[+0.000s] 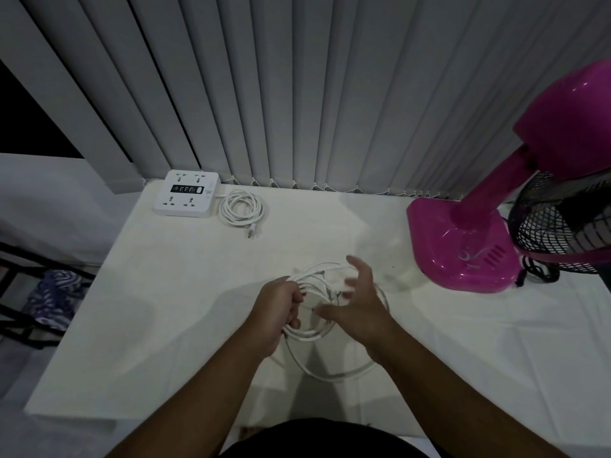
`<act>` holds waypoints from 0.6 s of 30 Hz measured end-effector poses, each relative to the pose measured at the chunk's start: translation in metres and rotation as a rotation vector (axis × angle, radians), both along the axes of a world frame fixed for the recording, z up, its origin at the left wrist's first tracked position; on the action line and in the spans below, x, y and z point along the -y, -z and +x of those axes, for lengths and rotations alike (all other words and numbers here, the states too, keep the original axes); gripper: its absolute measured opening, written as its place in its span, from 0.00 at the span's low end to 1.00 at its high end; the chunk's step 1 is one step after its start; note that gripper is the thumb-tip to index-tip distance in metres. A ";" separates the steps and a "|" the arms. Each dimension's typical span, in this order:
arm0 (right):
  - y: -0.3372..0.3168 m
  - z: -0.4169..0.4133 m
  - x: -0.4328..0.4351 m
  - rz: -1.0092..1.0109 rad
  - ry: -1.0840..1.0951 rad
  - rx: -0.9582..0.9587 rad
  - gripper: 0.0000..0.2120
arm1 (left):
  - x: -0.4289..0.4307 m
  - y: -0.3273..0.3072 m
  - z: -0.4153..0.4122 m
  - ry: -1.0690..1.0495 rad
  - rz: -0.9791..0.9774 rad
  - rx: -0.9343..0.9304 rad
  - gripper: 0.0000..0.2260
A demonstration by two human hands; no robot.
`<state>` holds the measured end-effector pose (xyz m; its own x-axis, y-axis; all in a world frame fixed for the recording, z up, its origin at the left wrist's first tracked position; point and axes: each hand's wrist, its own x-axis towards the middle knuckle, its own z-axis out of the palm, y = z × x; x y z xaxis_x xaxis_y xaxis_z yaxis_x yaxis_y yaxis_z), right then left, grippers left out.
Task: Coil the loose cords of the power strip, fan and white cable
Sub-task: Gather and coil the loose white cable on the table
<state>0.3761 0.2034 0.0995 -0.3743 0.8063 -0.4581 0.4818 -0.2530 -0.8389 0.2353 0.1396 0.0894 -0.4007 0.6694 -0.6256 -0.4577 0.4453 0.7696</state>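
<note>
A white cable lies in several loops at the middle of the white table, with one looser loop trailing toward me. My left hand is shut on the left side of the loops. My right hand hovers over their right side with fingers spread and blurred. At the back left sits a white power strip, its white cord coiled beside it with the plug at the front. A pink fan stands at the right, its black cord bunched behind the base.
Grey vertical blinds hang along the table's far edge. The fan's black grille leans over the right side of the table. Beyond the left table edge stand a dark frame and a patterned cloth.
</note>
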 end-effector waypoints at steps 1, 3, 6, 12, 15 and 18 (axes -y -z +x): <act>-0.003 -0.001 -0.004 0.177 -0.054 0.093 0.52 | 0.000 -0.001 -0.003 0.083 -0.004 -0.054 0.11; -0.008 -0.002 -0.013 0.479 -0.263 0.334 0.51 | 0.000 -0.003 -0.008 0.225 -0.009 -0.105 0.12; -0.010 -0.005 -0.021 0.591 -0.570 0.456 0.32 | -0.003 -0.007 -0.012 0.363 0.007 -0.112 0.05; -0.011 -0.008 -0.015 0.105 -0.373 0.236 0.04 | 0.000 -0.007 -0.008 0.436 0.108 0.009 0.06; -0.014 -0.006 -0.016 0.044 -0.211 0.208 0.07 | 0.010 -0.001 -0.010 0.469 0.114 0.080 0.12; -0.013 -0.006 -0.016 -0.121 -0.036 0.126 0.07 | 0.018 0.003 -0.004 0.346 0.147 0.106 0.10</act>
<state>0.3696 0.2195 0.1125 -0.3351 0.7295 -0.5963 0.5919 -0.3294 -0.7357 0.2312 0.1219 0.0865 -0.0740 0.8395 -0.5383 -0.3799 0.4754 0.7935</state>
